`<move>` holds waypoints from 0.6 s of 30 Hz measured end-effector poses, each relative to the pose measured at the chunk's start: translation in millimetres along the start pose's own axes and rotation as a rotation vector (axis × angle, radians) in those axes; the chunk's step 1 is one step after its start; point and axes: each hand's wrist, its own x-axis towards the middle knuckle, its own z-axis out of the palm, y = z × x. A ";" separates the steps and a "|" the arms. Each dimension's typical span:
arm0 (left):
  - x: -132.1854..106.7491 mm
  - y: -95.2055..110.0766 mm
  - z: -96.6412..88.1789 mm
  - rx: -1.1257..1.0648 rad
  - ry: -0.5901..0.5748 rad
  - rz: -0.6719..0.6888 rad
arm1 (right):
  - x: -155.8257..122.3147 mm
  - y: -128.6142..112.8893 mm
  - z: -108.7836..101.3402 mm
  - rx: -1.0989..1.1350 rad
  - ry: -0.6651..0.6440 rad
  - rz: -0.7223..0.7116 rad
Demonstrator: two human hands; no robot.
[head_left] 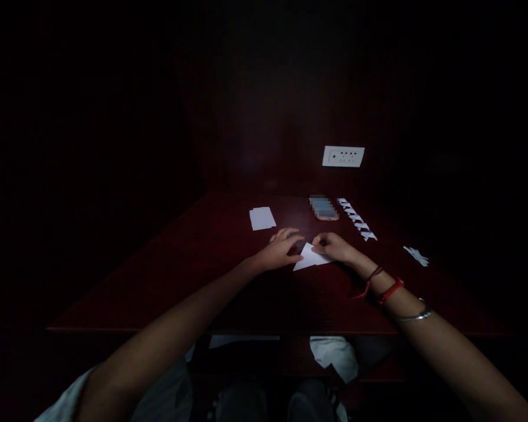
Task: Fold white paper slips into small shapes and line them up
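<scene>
A white sheet of paper, folded to a triangular shape, lies on the dark red table between my hands. My right hand pinches its upper edge between thumb and fingers and covers part of its right side. From the left, my left hand reaches in with fingers spread. Its thumb tip is at the paper's left edge; whether it presses on the paper I cannot tell. A red cord, a red band and a silver bangle circle my right wrist and forearm.
White paper sheets lie stacked at the back left. A phone rests behind my right hand, beside a row of folded white pieces. Narrow white strips lie to the right. A socket plate is on the wall.
</scene>
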 end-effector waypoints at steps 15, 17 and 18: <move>3.7 12.0 -13.7 -0.044 0.235 0.086 | -9.2 -27.1 -0.2 -0.167 0.108 -0.369; 3.3 14.1 -13.5 -0.032 0.239 0.108 | -9.7 -29.8 0.7 -0.204 0.121 -0.409; 3.0 15.2 -13.7 -0.029 0.240 0.119 | -9.9 -30.9 1.3 -0.220 0.125 -0.421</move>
